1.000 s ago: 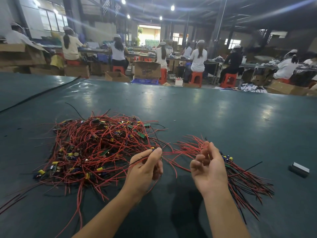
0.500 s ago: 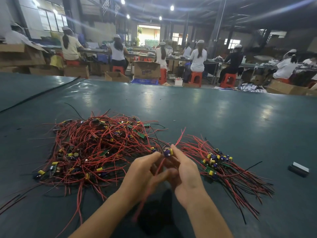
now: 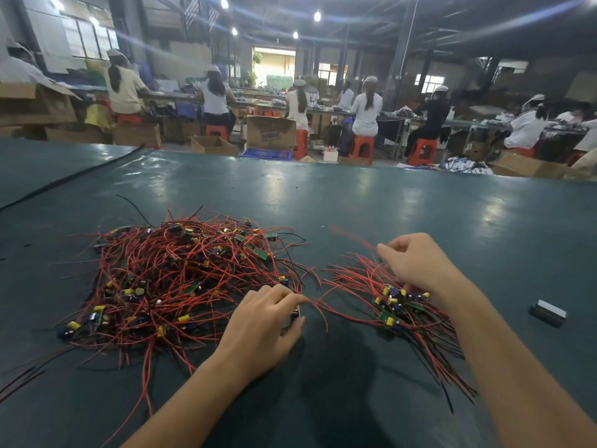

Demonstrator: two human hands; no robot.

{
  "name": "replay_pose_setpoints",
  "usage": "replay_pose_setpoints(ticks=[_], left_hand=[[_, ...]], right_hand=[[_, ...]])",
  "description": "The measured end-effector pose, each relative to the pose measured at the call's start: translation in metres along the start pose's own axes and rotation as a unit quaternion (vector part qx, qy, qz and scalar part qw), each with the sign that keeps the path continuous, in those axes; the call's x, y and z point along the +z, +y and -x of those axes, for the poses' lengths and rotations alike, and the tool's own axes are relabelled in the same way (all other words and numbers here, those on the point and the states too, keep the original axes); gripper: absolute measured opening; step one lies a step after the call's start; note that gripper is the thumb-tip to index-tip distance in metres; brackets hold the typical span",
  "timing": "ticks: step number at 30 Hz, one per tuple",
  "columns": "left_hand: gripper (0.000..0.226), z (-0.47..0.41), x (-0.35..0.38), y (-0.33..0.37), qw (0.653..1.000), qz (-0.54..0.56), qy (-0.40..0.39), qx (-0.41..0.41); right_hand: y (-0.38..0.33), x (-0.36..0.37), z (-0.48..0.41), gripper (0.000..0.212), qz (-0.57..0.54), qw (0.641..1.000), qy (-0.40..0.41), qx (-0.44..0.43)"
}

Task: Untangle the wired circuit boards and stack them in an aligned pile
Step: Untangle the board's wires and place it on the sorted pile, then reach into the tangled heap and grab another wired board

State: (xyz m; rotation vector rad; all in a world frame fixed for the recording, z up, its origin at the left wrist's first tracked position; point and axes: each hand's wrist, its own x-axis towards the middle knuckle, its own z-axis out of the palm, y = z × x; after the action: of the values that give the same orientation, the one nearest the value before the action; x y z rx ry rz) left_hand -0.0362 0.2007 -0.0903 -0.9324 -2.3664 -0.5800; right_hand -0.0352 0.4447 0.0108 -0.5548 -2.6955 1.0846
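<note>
Circuit boards, small green ones with yellow and blue parts and long red leads, lie in two heaps on the dark green table top: a tangled heap at centre left and a combed pile at lower right. My left hand pinches one board at the tangle's edge; my right hand pinches a red lead over the pile. I judge these light, their wires springy and prone to snag, so I'd grip the stiff board edge.
</note>
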Motion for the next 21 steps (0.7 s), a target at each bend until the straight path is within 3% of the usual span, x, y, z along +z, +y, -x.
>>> replay_pose_setpoints(ticks=[3, 7, 10, 13, 15, 19, 21], left_hand=[[0.026, 0.000, 0.000, -0.002, 1.000, -0.005, 0.002, -0.030], [0.024, 0.001, 0.001, -0.004, 0.999, -0.008, -0.006, -0.041], [0.019, 0.000, 0.002, -0.004, 0.997, -0.031, 0.043, -0.053], [0.018, -0.004, 0.000, -0.003, 0.988, -0.061, 0.120, -0.069], [0.027, -0.004, -0.001, -0.006, 0.983, -0.099, 0.118, -0.104], [0.056, 0.000, 0.002, -0.022, 0.954, -0.162, -0.043, -0.247], [0.064, 0.004, 0.007, -0.030, 0.943, -0.164, -0.094, -0.275]], right_hand=[[0.019, 0.013, -0.001, 0.026, 0.203, 0.979, 0.010, -0.004], [0.037, 0.025, 0.007, 0.026, 0.302, 0.953, 0.028, -0.009], [0.040, 0.030, 0.010, 0.032, 0.372, 0.925, 0.067, -0.030], [0.030, 0.041, 0.018, 0.037, 0.341, 0.926, 0.149, -0.066], [0.018, 0.054, 0.025, 0.038, 0.262, 0.943, 0.172, -0.106], [-0.006, 0.087, 0.039, 0.034, 0.155, 0.962, 0.123, -0.187], [-0.020, 0.103, 0.038, 0.031, 0.125, 0.960, 0.094, -0.231]])
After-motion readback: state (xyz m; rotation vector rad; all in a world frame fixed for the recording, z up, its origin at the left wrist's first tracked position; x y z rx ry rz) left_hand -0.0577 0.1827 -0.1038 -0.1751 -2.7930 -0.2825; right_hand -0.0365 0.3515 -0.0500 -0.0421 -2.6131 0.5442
